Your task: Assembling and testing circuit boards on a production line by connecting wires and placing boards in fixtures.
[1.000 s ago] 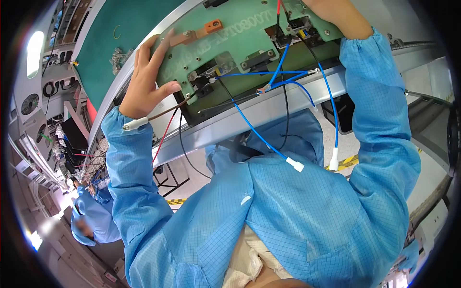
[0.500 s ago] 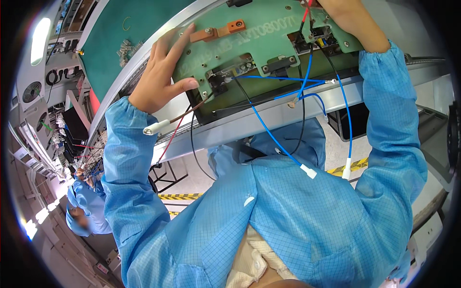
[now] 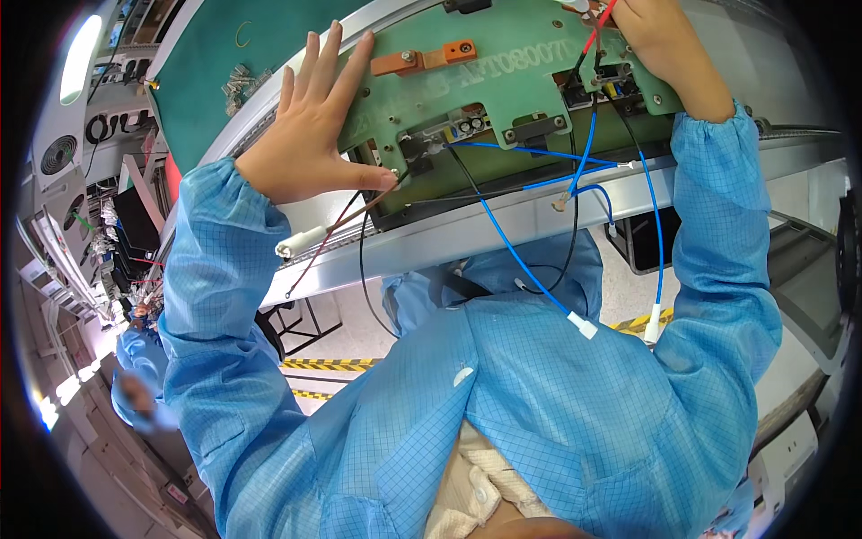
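A green fixture plate (image 3: 431, 85) with cut-outs lies before me over a green circuit board (image 3: 503, 175). My left hand (image 3: 314, 135) rests at its left end, fingers spread, its thumb by the lower left corner near a brown wire with a white-sleeved terminal (image 3: 301, 242). My right hand (image 3: 655, 45) is at the plate's far right, beside a red wire (image 3: 593, 40) and a brown wire; its fingertips run out of the picture, so its grip is hidden. Several blue wires (image 3: 516, 247) and black wires hang from the cut-outs toward me. An orange-brown bar (image 3: 422, 58) is screwed onto the plate.
A silver metal rail (image 3: 431, 220) runs along the near side of the fixture. On the green mat (image 3: 193, 99) at left lies a small pile of metal parts (image 3: 241, 88). A black bin (image 3: 642, 238) stands below the rail. Another person (image 3: 144, 377) in blue sits far left.
The fixture has shifted slightly right and down in view. My left fingers have spread wider and its thumb has come to the plate's corner. More of my right hand and the brown wire show.
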`<state>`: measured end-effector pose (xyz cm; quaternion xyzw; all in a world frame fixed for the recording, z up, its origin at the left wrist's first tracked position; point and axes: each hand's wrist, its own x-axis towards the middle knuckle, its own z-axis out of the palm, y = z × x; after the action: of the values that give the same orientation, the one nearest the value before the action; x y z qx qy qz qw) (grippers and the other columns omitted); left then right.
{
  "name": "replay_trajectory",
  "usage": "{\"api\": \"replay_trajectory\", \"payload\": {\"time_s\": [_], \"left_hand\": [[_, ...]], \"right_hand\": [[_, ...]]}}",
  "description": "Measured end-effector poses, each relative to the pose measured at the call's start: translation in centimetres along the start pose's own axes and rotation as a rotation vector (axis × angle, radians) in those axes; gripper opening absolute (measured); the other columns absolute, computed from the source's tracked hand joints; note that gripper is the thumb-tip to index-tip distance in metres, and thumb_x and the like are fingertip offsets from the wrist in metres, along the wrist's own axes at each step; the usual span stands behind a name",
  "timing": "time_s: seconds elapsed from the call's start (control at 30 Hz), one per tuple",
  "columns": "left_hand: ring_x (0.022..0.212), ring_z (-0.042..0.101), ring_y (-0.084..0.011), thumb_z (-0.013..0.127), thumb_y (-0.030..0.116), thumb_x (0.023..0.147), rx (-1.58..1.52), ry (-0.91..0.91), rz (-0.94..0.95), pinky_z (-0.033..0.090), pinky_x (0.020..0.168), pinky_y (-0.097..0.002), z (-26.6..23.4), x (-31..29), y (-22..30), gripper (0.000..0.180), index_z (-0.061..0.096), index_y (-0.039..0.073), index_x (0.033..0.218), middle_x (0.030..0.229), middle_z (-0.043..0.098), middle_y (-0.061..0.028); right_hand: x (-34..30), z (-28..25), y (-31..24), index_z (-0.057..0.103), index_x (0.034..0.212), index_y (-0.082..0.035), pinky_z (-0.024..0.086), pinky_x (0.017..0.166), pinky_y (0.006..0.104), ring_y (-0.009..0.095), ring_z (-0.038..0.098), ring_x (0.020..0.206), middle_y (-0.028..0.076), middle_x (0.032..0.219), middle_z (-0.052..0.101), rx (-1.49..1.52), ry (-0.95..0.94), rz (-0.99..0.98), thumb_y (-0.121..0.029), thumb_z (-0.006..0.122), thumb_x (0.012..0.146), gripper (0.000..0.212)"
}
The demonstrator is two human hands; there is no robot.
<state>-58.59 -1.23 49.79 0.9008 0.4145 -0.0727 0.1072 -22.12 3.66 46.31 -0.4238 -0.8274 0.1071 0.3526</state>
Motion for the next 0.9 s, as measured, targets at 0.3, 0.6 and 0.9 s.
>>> {"api": "replay_trajectory", "payload": {"time_s": [0.3, 0.6, 0.9], "left_hand": [[0.143, -0.003, -0.0468, 0.08, 0.062, 0.056, 0.025, -0.04, -0.008, 0.006, 0.111, -0.0642, -0.2, 0.5, 0.0, 0.131, 0.005, 0.017, 0.153, 0.155, 0.0, -0.0243], [0.142, -0.001, -0.0478, 0.08, 0.063, 0.057, 0.017, -0.012, 0.025, 0.009, 0.111, -0.0643, 1.1, 1.3, -0.4, 0.131, 0.004, 0.013, 0.152, 0.155, 0.003, -0.025], [0.142, -0.001, -0.049, 0.078, 0.065, 0.057, 0.0, -0.042, 0.003, 0.009, 0.11, -0.0648, 1.1, 1.6, -0.5, 0.132, 0.002, 0.014, 0.153, 0.154, 0.001, -0.0285]], "right_hand": [[-0.8, 0.9, 0.6, 0.06, 0.096, -0.001, 0.044, 0.079, 0.0415, 0.036, 0.055, 0.09, 0.019, 0.091, 0.059, -0.073, 0.029, 0.007, -0.016, 0.048, 0.093, 0.02], [-0.8, 1.0, 0.7, 0.06, 0.098, -0.001, 0.043, 0.081, 0.0413, 0.036, 0.054, 0.09, 0.017, 0.093, 0.059, -0.129, 0.02, -0.019, -0.016, 0.048, 0.092, 0.02], [-0.2, 0.8, -0.1, 0.06, 0.098, -0.003, 0.041, 0.084, 0.0419, 0.037, 0.053, 0.091, 0.019, 0.094, 0.06, -0.152, 0.002, -0.008, -0.015, 0.05, 0.09, 0.018]]}}
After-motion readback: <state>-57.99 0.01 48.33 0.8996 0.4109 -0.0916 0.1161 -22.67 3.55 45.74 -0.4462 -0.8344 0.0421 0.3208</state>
